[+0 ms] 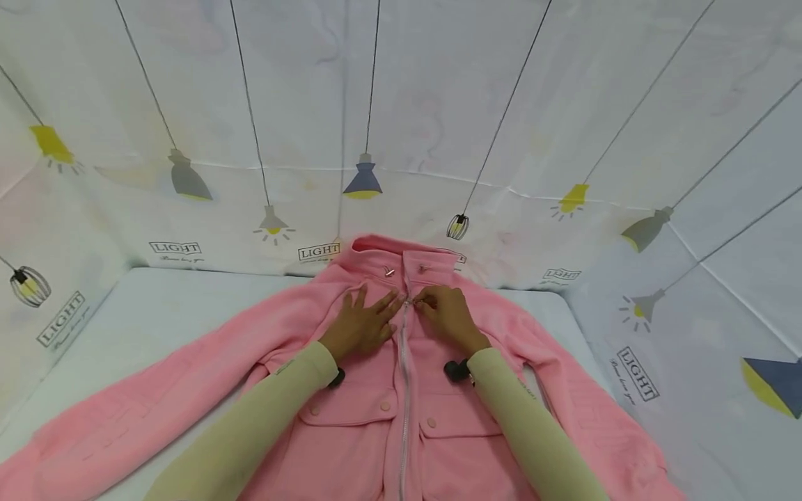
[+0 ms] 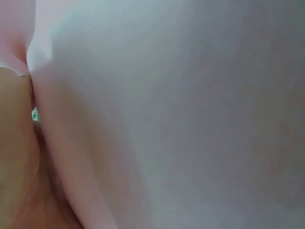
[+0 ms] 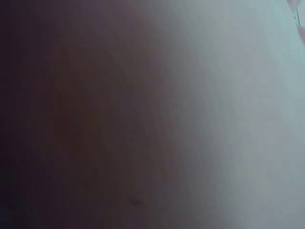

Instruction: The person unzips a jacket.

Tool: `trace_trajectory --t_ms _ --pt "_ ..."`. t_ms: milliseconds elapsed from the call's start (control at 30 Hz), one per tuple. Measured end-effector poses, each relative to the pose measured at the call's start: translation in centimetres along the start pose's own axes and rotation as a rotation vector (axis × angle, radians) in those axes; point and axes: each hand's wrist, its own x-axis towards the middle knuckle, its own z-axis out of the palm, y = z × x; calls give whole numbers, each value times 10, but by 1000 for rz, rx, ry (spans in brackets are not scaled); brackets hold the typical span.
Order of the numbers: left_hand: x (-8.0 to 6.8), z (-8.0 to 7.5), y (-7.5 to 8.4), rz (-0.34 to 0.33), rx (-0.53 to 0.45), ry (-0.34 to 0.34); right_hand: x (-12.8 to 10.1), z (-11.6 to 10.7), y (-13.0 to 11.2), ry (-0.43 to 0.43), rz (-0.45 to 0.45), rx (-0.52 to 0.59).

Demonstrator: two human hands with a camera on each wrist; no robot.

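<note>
A pink jacket (image 1: pixel 351 400) lies front side up with its sleeves spread out. Its front zipper (image 1: pixel 404 396) is closed from the lower edge of the head view up to the upper chest. There my right hand (image 1: pixel 450 314) pinches the zipper pull (image 1: pixel 409 301) between thumb and fingers. My left hand (image 1: pixel 360 325) rests on the chest left of the zipper, fingers spread, fingertips right at the zipper's edge. Above both hands the stand-up collar (image 1: pixel 432 263) carries a metal toggle (image 1: pixel 389 272). Both wrist views are mostly filled by blurred, close fabric.
Under the jacket is a white tabletop (image 1: pixel 188 299). White sheets (image 1: pixel 426 83) printed with hanging lamps rise behind it and at both sides. Two buttoned flap pockets (image 1: pixel 347 407) sit on the jacket front, close below the wrists.
</note>
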Motion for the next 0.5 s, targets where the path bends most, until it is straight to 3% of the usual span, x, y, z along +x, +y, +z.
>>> trace_trajectory --t_ms 100,233,367,500 --pt "0 4 1 6 0 3 -1 -3 2 -23 13 -13" --pt "7 6 1 -39 2 -41 -6 -8 -6 -62 -53 -14" --pt "13 0 1 -81 25 -111 -11 -8 -18 -62 -110 -75" --pt "14 -5 3 -93 22 -153 -17 -8 -23 -89 -108 -85"
